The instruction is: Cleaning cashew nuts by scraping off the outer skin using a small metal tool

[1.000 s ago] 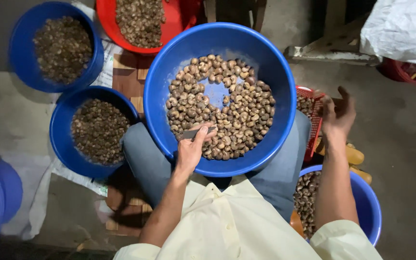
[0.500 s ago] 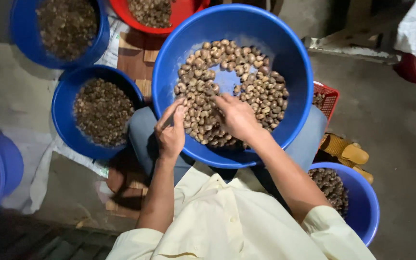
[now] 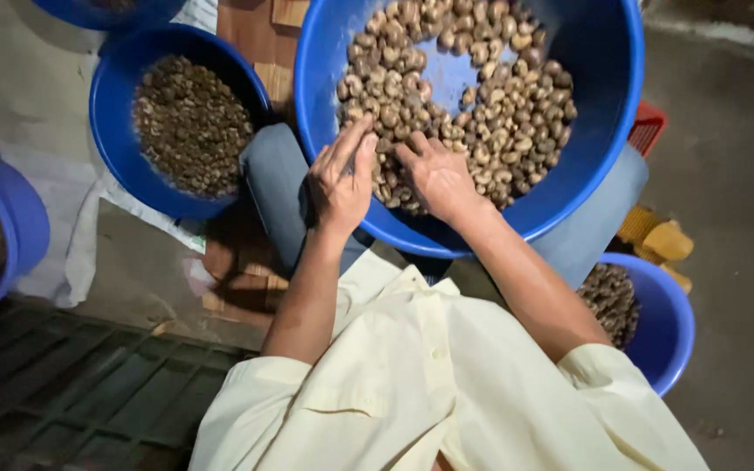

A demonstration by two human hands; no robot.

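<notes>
Both hands dig into pale, kidney-shaped nuts (image 3: 482, 105) heaped every which way in the big round blue plastic basin (image 3: 604, 78) on the lap; left hand (image 3: 340, 179) half-curled, right hand (image 3: 436, 174) spread flat, perhaps pinching one.

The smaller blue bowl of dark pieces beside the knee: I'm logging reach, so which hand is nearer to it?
Left. The left hand rests at the near rim of the big blue basin, on the side toward the smaller blue bowl. The right hand lies in the nuts, farther away.
</notes>
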